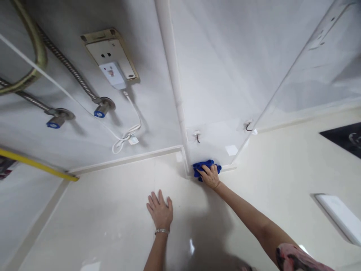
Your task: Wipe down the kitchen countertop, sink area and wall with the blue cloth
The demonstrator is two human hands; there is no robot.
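My right hand (210, 176) clenched on cloth (205, 166), soft, light, bunches easily; grip mid-wad. Left hand (160, 210) flat, released, on desk (113, 210).

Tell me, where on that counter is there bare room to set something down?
Bare countertop lies left of the flat left hand, and between the right hand and the white tray. The back corner is crowded, where the blue cloth presses by the white pipe.
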